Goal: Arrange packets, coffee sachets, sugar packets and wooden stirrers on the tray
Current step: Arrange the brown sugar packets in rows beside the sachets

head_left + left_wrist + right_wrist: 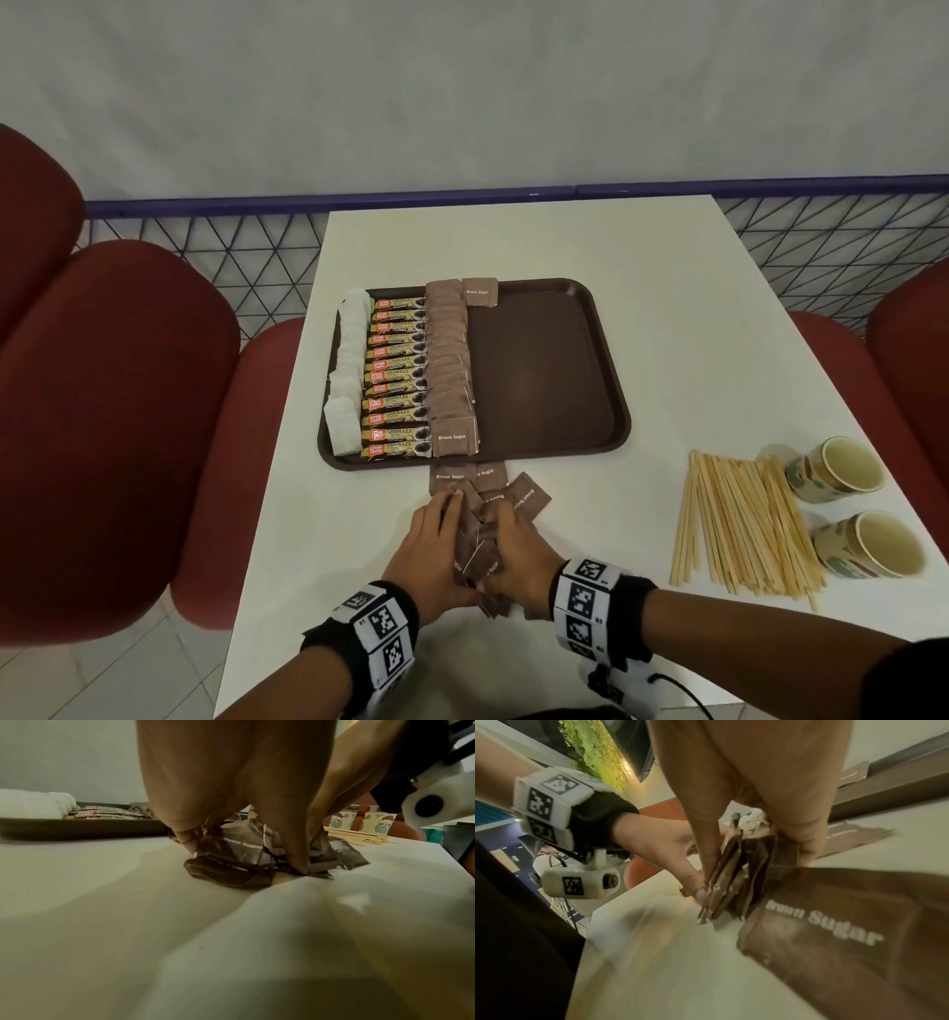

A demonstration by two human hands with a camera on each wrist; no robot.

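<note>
A loose pile of brown sugar packets (480, 550) lies on the white table just in front of the brown tray (544, 370). My left hand (447, 524) and right hand (506, 534) squeeze the pile from both sides, thumbs and fingers pinching it (231, 866) (731, 874). On the tray's left part stand a column of white packets (346, 380), a column of coffee sachets (395, 375) and a row of brown sugar packets (449, 360). One more sugar packet (480, 292) lies at the tray's far edge. Wooden stirrers (739, 524) lie in a heap on the table at the right.
Two paper cups (842, 467) (873, 545) stand right of the stirrers near the table's right edge. Red chairs (102, 437) flank the table on both sides. The tray's right half (539, 411) is bare. A few sugar packets (529, 496) lie spread beyond my fingers.
</note>
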